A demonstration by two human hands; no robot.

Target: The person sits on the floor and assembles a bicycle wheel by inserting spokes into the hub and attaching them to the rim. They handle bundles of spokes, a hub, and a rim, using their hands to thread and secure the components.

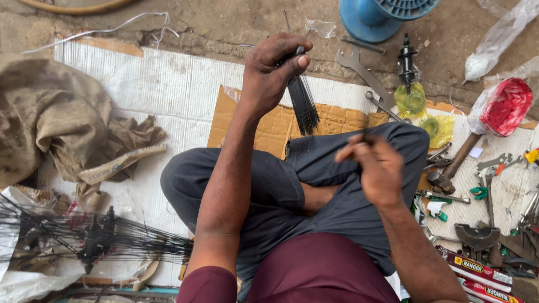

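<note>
1. Head view: left hand [273, 70] clamped on bundle of black spokes [303, 104], long axis hanging down toward the lap.
2. Right hand [375, 168] lower right of the bundle, near, fingers pinched together, perhaps on one thin spoke; too blurred to tell.

1. Bundle of spokes [302, 101]: thin, straight black wires gathered into a tight sheaf. The upper ends are clenched in the left hand [272, 70], and the free ends hang down and fan slightly, above the cardboard and the seated person's knee.
2. Single spoke [359, 136]: apparently one thin dark wire pinched in the fingertips of the right hand [375, 165]; blur makes it hard to confirm.
</note>
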